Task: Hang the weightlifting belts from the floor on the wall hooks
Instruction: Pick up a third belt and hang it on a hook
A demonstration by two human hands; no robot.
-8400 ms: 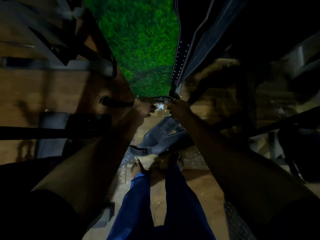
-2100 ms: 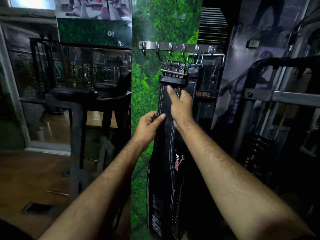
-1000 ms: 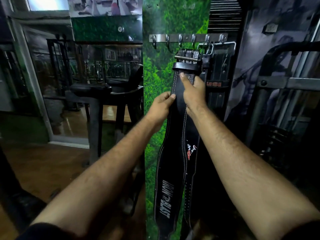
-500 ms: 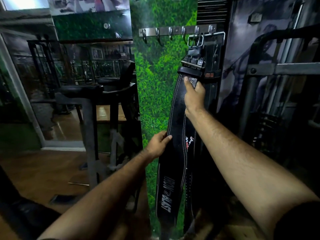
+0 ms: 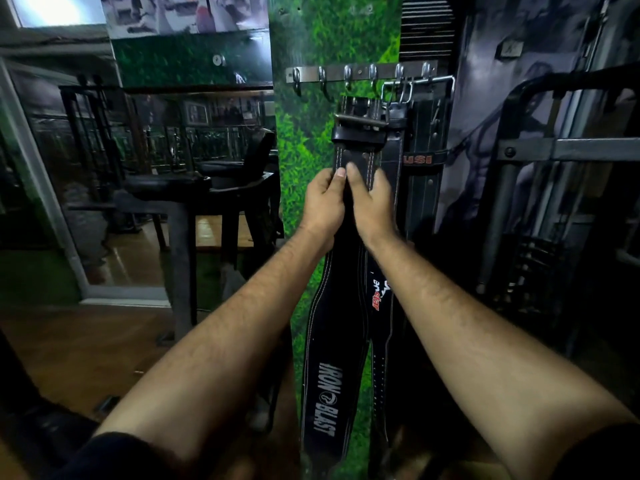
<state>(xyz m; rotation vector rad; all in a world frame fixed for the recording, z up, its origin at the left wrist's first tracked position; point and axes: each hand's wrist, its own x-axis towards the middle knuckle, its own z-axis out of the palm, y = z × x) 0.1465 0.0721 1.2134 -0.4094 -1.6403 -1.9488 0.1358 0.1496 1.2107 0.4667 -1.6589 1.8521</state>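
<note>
Item: black leather belt (image 5: 329,341), lettered "IRON BLAST" in white down its wide lower section. White double stitching runs along both edges. The strap is narrow near the top and flares broad toward the bottom. A metal double-prong buckle (image 5: 360,121) with a black leather keeper sits at its upper end.

Location: the belt hangs upright against the green grass-print panel (image 5: 311,140), directly below the hook rail (image 5: 360,71). Its buckle end reaches up to just under the rail's middle hooks; whether it is seated on a hook cannot be told.

Left hand (image 5: 323,202): gripping the narrow strap below the buckle, thumb on the front face, fingers wrapped behind the left edge.

Right hand (image 5: 372,202): touching the left hand, thumb pressed on the strap's front, fingers curled around the right edge.

Adjacent stock: a second black belt (image 5: 381,299) with a red and white logo hangs just right of and partly behind the first, also below the hook rail. A third belt (image 5: 420,157) marked "USI" in red hangs below the rail's right end, from a wire hanger (image 5: 415,85) caught on the last hooks.

Surroundings: a padded black bench (image 5: 173,183) stands left of the rail, well apart; a black steel frame (image 5: 554,150) stands to the right.
</note>
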